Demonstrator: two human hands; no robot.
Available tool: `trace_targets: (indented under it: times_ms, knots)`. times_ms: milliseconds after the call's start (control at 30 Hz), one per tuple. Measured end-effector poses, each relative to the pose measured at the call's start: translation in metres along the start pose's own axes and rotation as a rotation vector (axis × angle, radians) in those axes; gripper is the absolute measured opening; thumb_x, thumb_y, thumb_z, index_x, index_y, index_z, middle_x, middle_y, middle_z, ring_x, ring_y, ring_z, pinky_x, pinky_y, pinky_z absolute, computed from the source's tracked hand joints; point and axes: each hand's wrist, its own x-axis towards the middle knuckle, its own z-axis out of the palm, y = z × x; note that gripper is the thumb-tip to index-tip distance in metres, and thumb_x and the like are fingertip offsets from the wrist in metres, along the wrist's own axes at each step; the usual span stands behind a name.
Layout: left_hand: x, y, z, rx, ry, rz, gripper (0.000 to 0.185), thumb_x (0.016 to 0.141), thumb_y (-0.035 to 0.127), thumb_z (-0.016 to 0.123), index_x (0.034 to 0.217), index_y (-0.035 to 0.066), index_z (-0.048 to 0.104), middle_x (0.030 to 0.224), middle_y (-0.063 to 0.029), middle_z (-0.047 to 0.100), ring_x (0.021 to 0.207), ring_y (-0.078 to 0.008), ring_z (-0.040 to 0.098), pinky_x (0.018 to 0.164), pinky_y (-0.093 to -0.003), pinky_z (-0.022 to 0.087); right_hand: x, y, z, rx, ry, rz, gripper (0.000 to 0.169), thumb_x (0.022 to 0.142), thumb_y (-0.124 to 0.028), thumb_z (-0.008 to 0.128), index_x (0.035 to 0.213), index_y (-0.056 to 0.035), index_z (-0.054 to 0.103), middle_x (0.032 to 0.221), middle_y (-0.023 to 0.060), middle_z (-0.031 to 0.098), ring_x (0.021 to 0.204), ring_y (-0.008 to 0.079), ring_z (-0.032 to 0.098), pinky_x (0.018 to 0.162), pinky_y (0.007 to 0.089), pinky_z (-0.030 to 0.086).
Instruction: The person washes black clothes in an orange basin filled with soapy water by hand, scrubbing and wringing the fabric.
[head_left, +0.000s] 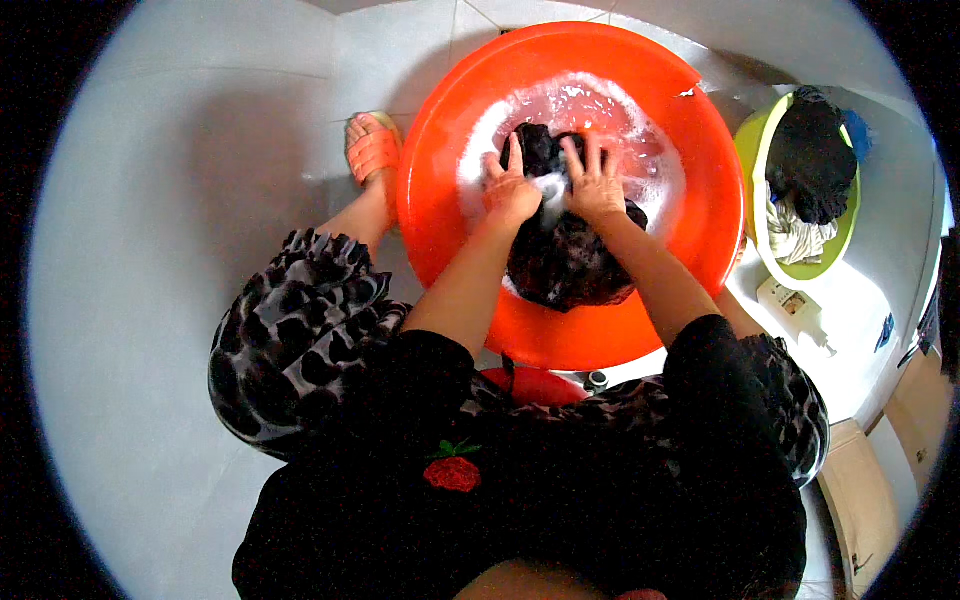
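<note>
In front of me stands a large orange-red plastic basin (442, 142) holding soapy water. A wet black garment (570, 270) is bunched in it, partly covered by suds and my forearms. My left hand (512, 191) presses on the upper left of the cloth, its fingers spread. Beside it, my right hand (595, 184) lies on the cloth with fingers splayed, apart from the left. White foam (553, 191) shows in the gap between the hands. The undersides of both hands are hidden.
At the right, a yellow-green bucket (759, 217) holds a black garment (814, 157) and a pale striped cloth (799, 232). A white bottle (795, 304) lies on the floor below it. A red stool (532, 386) shows beneath me. My sandalled foot (371, 150) is left of the basin.
</note>
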Motion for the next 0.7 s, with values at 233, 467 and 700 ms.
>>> trace_targets:
  times_ms: [233, 467, 700]
  knots:
    - [0.040, -0.014, 0.009, -0.459, 0.137, 0.034, 0.084, 0.071, 0.032, 0.071, 0.142, 0.014, 0.031, 0.138, -0.0170, 0.038, 0.127, -0.0350, 0.039, 0.103, -0.0419, 0.034, 0.067, 0.032, -0.050, 0.385, -0.016, 0.555, 0.071, 0.076, -0.023, 0.065, 0.139, -0.0251, 0.033, 0.140, 0.0174, 0.035, 0.130, 0.0354, 0.034, 0.100, 0.0471, 0.037]
    - [0.047, -0.029, -0.015, -1.967, -0.577, 0.187, 0.037, 0.090, 0.041, 0.053, 0.112, 0.011, 0.059, 0.107, -0.0079, 0.061, 0.097, -0.0247, 0.059, 0.089, -0.0402, 0.047, -0.080, -0.088, -0.134, 0.761, 0.262, -0.198, 0.055, 0.071, 0.004, 0.052, 0.119, -0.0211, 0.058, 0.128, 0.0199, 0.046, 0.108, 0.0402, 0.052, 0.092, 0.0434, 0.046]
    - [-0.054, 0.016, -0.038, -2.040, -0.959, 0.403, 0.032, 0.093, 0.034, 0.048, 0.110, 0.009, 0.058, 0.105, -0.0090, 0.061, 0.095, -0.0243, 0.059, 0.087, -0.0384, 0.048, -0.108, -0.086, -0.166, 0.510, 0.688, -0.192, 0.043, 0.077, -0.037, 0.065, 0.117, -0.0225, 0.059, 0.102, 0.0145, 0.053, 0.085, 0.0315, 0.059, 0.065, 0.0386, 0.053]
